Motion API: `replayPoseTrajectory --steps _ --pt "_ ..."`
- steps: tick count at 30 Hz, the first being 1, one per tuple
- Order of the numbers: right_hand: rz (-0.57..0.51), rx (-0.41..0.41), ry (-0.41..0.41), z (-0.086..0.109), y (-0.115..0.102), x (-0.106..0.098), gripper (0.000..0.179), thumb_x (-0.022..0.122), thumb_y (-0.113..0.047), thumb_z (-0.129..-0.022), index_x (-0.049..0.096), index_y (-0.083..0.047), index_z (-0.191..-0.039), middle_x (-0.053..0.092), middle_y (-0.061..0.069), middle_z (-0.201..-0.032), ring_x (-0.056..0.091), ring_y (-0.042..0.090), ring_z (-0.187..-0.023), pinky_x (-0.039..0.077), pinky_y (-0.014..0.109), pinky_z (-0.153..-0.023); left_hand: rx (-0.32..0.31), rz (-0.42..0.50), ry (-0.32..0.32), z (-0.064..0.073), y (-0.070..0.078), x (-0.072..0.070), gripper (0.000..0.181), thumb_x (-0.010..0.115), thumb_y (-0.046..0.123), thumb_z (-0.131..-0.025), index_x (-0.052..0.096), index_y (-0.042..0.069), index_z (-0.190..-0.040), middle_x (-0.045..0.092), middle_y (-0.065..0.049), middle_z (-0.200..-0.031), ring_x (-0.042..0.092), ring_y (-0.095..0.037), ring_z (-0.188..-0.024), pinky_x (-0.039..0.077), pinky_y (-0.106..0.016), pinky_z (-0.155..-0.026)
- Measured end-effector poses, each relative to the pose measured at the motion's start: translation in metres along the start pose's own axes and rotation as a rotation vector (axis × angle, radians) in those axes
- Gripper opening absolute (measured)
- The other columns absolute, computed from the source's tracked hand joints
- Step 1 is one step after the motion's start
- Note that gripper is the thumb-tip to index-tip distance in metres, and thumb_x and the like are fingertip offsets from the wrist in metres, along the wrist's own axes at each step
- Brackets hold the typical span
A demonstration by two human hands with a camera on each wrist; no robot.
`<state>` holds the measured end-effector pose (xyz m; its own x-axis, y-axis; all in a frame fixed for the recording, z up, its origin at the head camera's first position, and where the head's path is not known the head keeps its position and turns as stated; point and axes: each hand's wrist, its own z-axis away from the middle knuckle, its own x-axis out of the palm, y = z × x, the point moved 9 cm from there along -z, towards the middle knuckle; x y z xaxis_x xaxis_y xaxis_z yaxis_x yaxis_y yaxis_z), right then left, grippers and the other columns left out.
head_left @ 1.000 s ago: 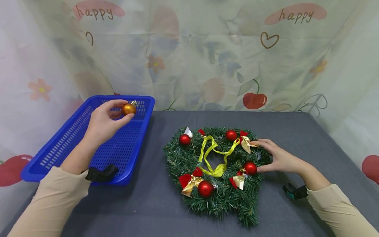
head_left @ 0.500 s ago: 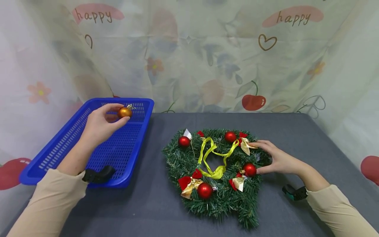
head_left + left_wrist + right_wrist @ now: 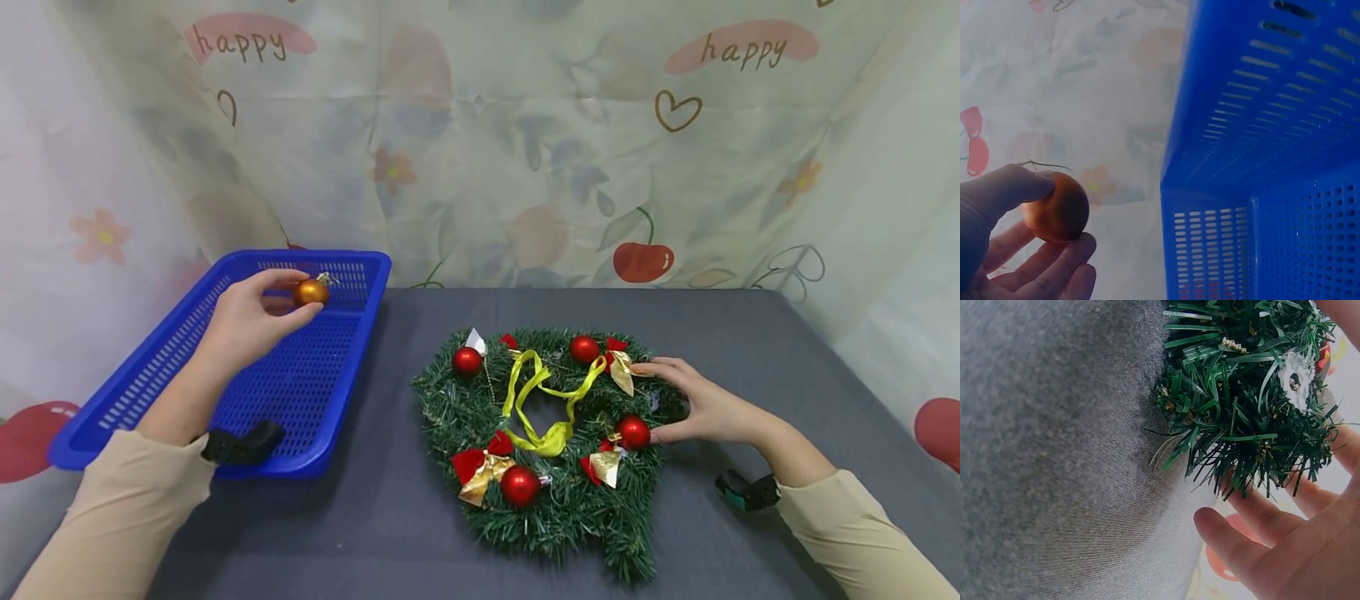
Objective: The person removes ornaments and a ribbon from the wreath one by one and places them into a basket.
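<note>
My left hand (image 3: 251, 321) pinches a gold Christmas ball (image 3: 311, 292) between thumb and fingers, above the blue plastic basket (image 3: 351, 367). In the left wrist view the ball (image 3: 1057, 207) has a thin loop at its top. A green Christmas wreath (image 3: 457, 417) lies on the grey table, dressed with several red balls, red-and-gold bows and a loose yellow ribbon (image 3: 551, 437). At the wreath's right edge my right hand (image 3: 708, 402) holds the greenery, its thumb near a red ball (image 3: 633, 432). In the right wrist view some fingertips are hidden behind the green needles (image 3: 1241, 437).
The basket stands left of the wreath, with a strip of grey tablecloth (image 3: 397, 417) between them. Behind the table hangs a patterned curtain (image 3: 480, 183). A black wrist strap (image 3: 750, 490) is on the right arm, another strap (image 3: 243, 442) on the left.
My left hand, with the gold ball, has shifted slightly left and down in the head view. The right hand and the wreath stay in nearly the same place.
</note>
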<state>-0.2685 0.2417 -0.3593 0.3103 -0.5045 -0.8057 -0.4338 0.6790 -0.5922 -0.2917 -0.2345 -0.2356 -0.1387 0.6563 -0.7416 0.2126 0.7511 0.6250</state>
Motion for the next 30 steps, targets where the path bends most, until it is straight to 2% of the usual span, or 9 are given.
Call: replayPoseTrajectory --steps 7,13,19,27,30 --pt "-0.003 -0.013 0.008 0.000 0.000 0.000 0.078 0.078 -0.027 -0.075 0.037 -0.012 -0.141 0.023 0.024 -0.145 0.022 0.045 -0.132 0.032 0.069 -0.092 0.000 -0.025 -0.064 -0.008 -0.008 0.004 0.047 0.066 0.024 -0.087 0.052 -0.001 -0.124 0.055 -0.027 -0.122 0.062 -0.043 -0.103 0.056 -0.041 -0.079" --pt "0.005 -0.007 0.009 -0.001 0.002 0.001 0.078 0.078 -0.029 -0.075 0.037 -0.013 -0.141 0.023 0.024 -0.145 0.023 0.044 -0.132 0.033 0.068 -0.092 -0.047 -0.050 -0.144 -0.018 -0.023 0.010 0.048 0.064 0.022 -0.087 0.048 -0.004 -0.124 0.052 -0.028 -0.124 0.057 -0.045 -0.110 0.050 -0.050 -0.088" --pt "-0.001 -0.007 0.000 0.000 0.000 0.000 0.078 0.078 -0.027 -0.075 0.037 -0.012 -0.140 0.022 0.024 -0.145 0.022 0.045 -0.132 0.032 0.069 -0.091 -0.085 -0.093 -0.217 -0.026 -0.038 0.017 0.049 0.063 0.029 -0.088 0.048 0.000 -0.125 0.053 -0.028 -0.122 0.058 -0.042 -0.109 0.051 -0.046 -0.086" --pt "-0.003 -0.008 -0.006 -0.001 0.000 0.000 0.078 0.078 -0.026 -0.075 0.037 -0.012 -0.141 0.022 0.024 -0.145 0.021 0.045 -0.133 0.032 0.069 -0.091 -0.078 -0.109 -0.219 -0.032 -0.049 0.021 0.047 0.065 0.026 -0.087 0.052 -0.003 -0.122 0.056 -0.030 -0.118 0.059 -0.039 -0.103 0.051 -0.041 -0.081" --pt "-0.004 -0.007 -0.009 -0.001 0.000 0.000 0.078 0.077 -0.026 -0.076 0.036 -0.012 -0.141 0.021 0.025 -0.146 0.020 0.046 -0.133 0.031 0.070 -0.091 -0.075 -0.124 -0.236 -0.034 -0.053 0.024 0.047 0.067 0.025 -0.086 0.053 -0.003 -0.121 0.057 -0.031 -0.118 0.056 -0.040 -0.105 0.049 -0.044 -0.082"
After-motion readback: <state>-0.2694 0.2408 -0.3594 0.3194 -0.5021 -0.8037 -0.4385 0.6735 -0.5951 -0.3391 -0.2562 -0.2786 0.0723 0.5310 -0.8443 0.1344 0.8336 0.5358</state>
